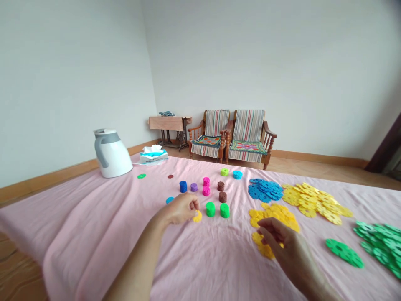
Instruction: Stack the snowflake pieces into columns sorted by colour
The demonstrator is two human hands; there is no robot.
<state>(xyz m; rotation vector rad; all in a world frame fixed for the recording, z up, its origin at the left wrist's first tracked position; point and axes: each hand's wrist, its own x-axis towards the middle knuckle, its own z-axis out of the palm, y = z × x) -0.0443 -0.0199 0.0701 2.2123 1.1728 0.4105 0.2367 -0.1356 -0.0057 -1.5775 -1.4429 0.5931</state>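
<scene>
My left hand rests on the pink cloth with its fingers closed on a small stack of yellow discs. Just right of it stand two green stacks. My right hand lies over the near pile of yellow snowflake discs, fingertips curled onto the discs at its near edge. Whether it grips one is hard to tell. Behind stand small stacks in blue, purple, pink and brown.
A table under a pink cloth holds a white kettle, a tissue pack, and loose piles of blue, yellow and green discs. Two striped armchairs stand at the far wall.
</scene>
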